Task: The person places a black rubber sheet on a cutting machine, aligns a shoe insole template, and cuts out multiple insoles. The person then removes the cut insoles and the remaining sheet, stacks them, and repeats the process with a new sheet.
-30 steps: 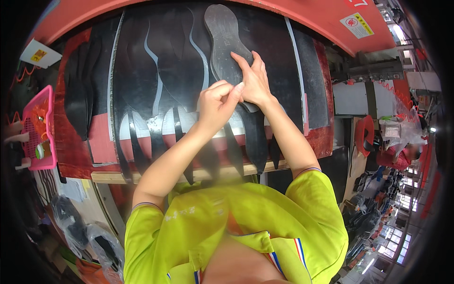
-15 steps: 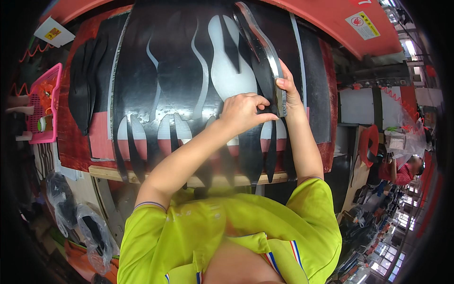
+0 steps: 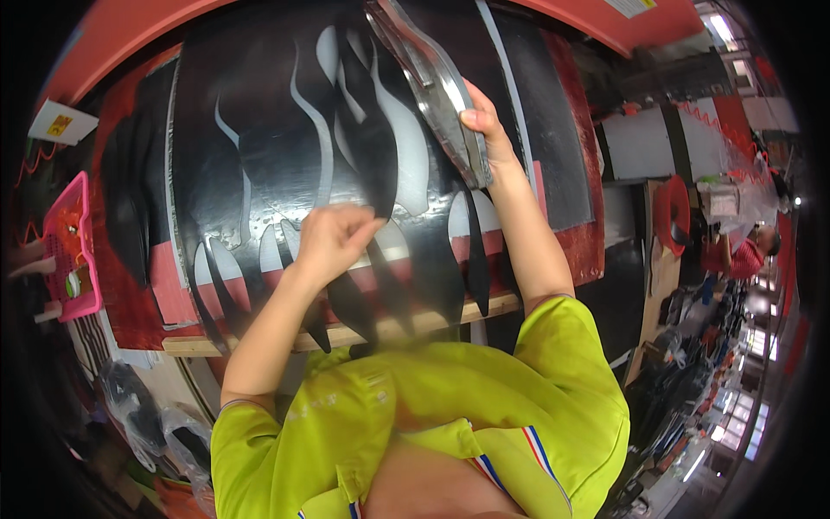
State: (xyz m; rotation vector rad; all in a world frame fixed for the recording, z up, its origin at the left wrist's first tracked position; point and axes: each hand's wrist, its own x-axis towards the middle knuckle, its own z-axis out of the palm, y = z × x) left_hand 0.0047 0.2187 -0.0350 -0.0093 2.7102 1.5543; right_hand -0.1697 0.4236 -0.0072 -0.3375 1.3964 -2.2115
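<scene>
My left hand (image 3: 330, 244) is closed, thumb and fingers pinching the lower end of a thin black sole-shaped piece (image 3: 373, 156). The piece slants up and away over a pale sole-shaped cutout (image 3: 405, 143) in the black sheet (image 3: 268, 130). My right hand (image 3: 491, 130) grips a long, curved metal cutting die (image 3: 445, 95) at its right side, thumb on top. The die is tilted on edge, with its far end close to the red machine part. Some fingers of my right hand are hidden behind it.
A red machine beam (image 3: 553, 19) crosses the far side. Black cut pieces (image 3: 130, 186) lie stacked at left, and pointed black strips (image 3: 478, 259) line the near edge above a wooden rail (image 3: 199, 346). A pink basket (image 3: 76, 246) stands at far left; a person (image 3: 745, 258) is at far right.
My left hand has moved left, away from the die, with the black piece. My right hand still holds the die. The whole view has shifted and turned slightly.
</scene>
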